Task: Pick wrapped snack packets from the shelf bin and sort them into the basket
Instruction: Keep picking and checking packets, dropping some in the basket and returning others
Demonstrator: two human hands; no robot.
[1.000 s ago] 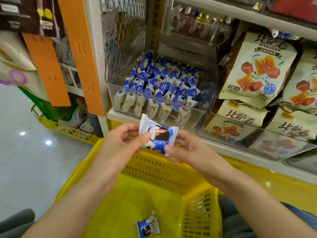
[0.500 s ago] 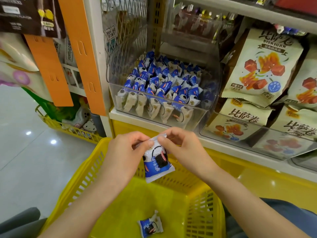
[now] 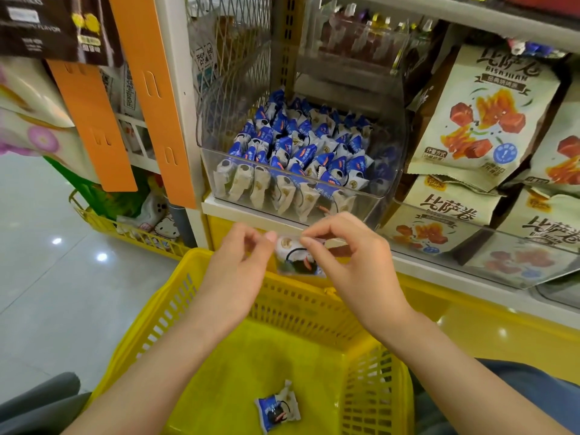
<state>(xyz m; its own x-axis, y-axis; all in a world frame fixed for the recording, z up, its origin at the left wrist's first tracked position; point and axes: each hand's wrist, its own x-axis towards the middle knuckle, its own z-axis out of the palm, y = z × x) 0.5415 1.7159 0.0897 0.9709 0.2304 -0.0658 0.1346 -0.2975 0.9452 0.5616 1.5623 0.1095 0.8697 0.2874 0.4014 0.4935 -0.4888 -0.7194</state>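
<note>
Left grip (image 3: 238, 268), right grip (image 3: 354, 262) at packet (image 3: 293, 256) top

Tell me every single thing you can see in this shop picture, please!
basket: one, yellow, under the hands
held packet: one, white and blue, blurred, above the basket's far rim
loose packet: one, blue and white, on the basket floor
shelf bin: one, clear, on the shelf
bin packets: many, blue and white, inside the shelf bin
snack bags: several, cream with red pictures, right of the bin
orange strips: two, hanging at left
floor basket: one, yellow, far left
left hand: fingers pinch the held packet's top
right hand: fingers pinch the held packet's top
</note>
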